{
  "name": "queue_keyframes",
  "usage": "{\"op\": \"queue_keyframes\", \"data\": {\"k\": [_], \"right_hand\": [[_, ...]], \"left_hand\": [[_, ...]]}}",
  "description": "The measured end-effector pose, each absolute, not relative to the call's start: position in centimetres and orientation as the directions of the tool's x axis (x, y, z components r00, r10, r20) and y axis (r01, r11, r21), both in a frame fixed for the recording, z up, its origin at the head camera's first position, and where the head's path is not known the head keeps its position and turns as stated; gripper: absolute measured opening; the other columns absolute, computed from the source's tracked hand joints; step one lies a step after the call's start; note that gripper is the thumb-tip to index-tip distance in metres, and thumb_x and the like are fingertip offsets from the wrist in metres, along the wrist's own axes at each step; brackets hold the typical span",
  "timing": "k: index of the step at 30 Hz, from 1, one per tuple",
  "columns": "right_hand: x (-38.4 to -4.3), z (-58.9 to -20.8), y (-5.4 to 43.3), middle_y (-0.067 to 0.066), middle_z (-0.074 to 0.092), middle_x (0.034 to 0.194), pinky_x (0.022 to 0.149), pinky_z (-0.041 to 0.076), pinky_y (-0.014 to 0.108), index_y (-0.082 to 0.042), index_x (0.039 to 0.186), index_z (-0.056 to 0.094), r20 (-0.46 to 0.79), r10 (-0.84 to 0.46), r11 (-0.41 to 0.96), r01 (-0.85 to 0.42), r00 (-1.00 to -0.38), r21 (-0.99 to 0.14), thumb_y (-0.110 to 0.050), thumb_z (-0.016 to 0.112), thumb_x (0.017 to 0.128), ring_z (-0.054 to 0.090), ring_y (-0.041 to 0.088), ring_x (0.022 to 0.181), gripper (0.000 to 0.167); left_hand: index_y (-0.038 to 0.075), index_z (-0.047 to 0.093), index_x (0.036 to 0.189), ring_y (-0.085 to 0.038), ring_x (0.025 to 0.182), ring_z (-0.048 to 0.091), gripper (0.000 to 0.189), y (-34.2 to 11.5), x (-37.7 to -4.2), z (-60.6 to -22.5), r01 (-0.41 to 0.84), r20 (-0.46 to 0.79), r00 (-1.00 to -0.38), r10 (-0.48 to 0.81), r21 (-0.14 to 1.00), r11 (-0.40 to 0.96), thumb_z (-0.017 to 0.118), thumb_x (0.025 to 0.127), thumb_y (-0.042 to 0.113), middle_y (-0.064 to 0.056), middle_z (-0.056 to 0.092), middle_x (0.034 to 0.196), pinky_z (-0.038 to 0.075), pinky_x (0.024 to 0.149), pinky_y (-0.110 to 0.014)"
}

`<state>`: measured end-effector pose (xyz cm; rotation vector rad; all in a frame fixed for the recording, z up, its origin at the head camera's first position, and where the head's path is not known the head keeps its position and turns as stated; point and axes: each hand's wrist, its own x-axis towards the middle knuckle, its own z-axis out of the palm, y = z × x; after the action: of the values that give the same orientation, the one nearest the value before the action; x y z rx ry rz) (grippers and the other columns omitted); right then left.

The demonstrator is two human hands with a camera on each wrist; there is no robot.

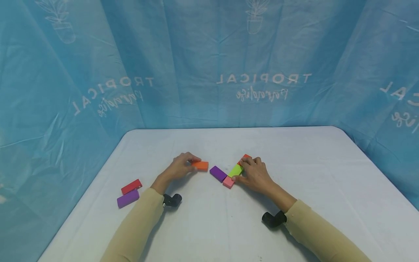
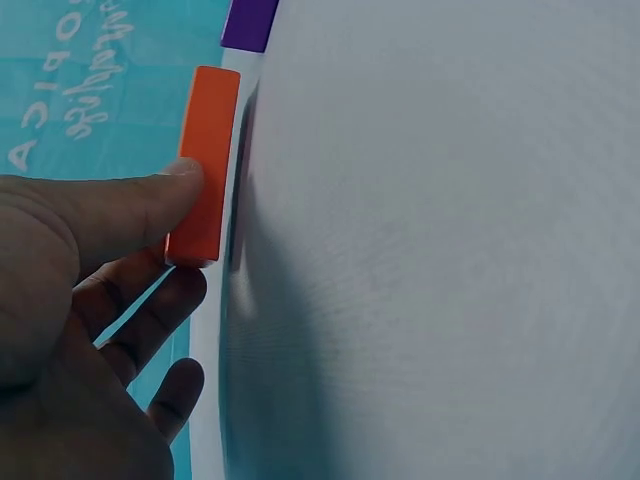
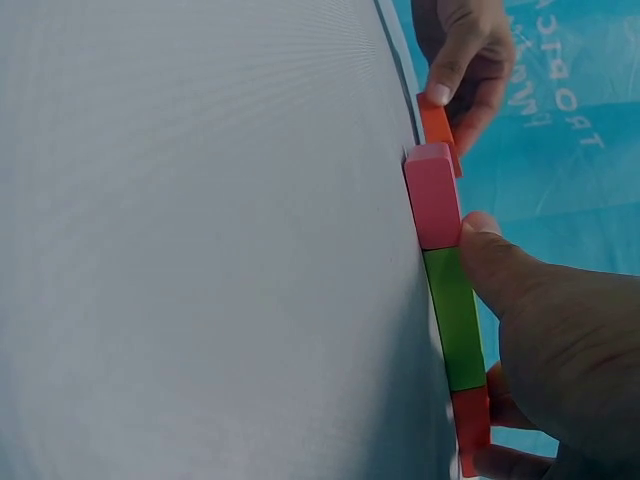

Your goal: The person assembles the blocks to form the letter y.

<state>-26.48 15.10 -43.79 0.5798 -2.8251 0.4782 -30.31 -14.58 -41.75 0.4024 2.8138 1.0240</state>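
In the head view, my left hand [image 1: 181, 165] pinches an orange block [image 1: 202, 166] between thumb and fingers. The left wrist view shows the thumb on one face of that orange block [image 2: 208, 160], with a shadow on the cloth beside it. My right hand [image 1: 256, 175] spans a slanting row of blocks: a pink block [image 1: 228, 182], a lime green block [image 1: 235, 170] and a red-orange block [image 1: 244, 158]. Its thumb touches near where pink and green meet; its fingers rest at the red-orange block [image 3: 470, 432]. A purple block [image 1: 218, 174] lies against the row's near end, left of it.
At the left of the white-covered table [image 1: 203, 225], a red block [image 1: 131, 186] lies beside another purple block [image 1: 128, 198]. A blue printed curtain [image 1: 196, 54] hangs behind and on both sides. Each wrist wears a black camera mount [image 1: 274, 219].
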Motion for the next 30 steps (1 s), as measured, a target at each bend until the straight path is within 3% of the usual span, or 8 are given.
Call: {"op": "queue_keyframes", "data": {"k": [5, 14, 24, 30], "right_hand": [[-26.48, -43.76, 15.09, 0.014, 0.052, 0.135, 0.091, 0.038, 0.054, -0.001, 0.129, 0.056, 0.265, -0.342, 0.871, -0.41, -0.901, -0.27, -0.051, 0.068, 0.079, 0.044, 0.036, 0.109, 0.072], [-26.44, -43.73, 15.07, 0.013, 0.052, 0.135, 0.091, 0.037, 0.054, -0.002, 0.129, 0.056, 0.263, -0.337, 0.87, -0.406, -0.904, -0.28, -0.052, 0.069, 0.078, 0.044, 0.036, 0.108, 0.072], [-26.46, -43.76, 15.05, 0.014, 0.053, 0.134, 0.09, 0.038, 0.055, 0.0, 0.129, 0.055, 0.275, -0.342, 0.872, -0.413, -0.898, -0.263, -0.054, 0.068, 0.078, 0.045, 0.038, 0.109, 0.075], [-26.53, -43.73, 15.08, 0.015, 0.052, 0.134, 0.092, 0.037, 0.055, -0.001, 0.13, 0.055, 0.255, -0.338, 0.873, -0.403, -0.906, -0.273, -0.054, 0.067, 0.078, 0.044, 0.038, 0.111, 0.075]], "left_hand": [[0.019, 0.063, 0.119, -0.026, 0.121, 0.046, 0.035, -14.45, -30.39, -42.02, 0.183, -0.045, -0.959, 0.278, 0.652, 0.735, 0.066, 0.085, 0.011, -0.004, 0.058, 0.121, 0.028, 0.107, -0.055], [0.018, 0.064, 0.118, -0.026, 0.122, 0.045, 0.035, -14.29, -30.44, -41.95, 0.193, -0.041, -0.957, 0.286, 0.643, 0.741, 0.066, 0.084, 0.01, -0.004, 0.059, 0.122, 0.021, 0.11, -0.057], [0.02, 0.059, 0.125, -0.026, 0.122, 0.044, 0.04, -14.44, -30.08, -41.91, 0.122, -0.058, -0.975, 0.214, 0.666, 0.736, 0.067, 0.086, 0.019, -0.004, 0.054, 0.127, 0.041, 0.097, -0.048], [0.016, 0.058, 0.128, -0.027, 0.122, 0.045, 0.043, -14.72, -29.67, -41.96, 0.125, -0.009, -0.984, 0.177, 0.677, 0.725, 0.067, 0.085, 0.021, -0.006, 0.056, 0.126, 0.039, 0.098, -0.049]]}}
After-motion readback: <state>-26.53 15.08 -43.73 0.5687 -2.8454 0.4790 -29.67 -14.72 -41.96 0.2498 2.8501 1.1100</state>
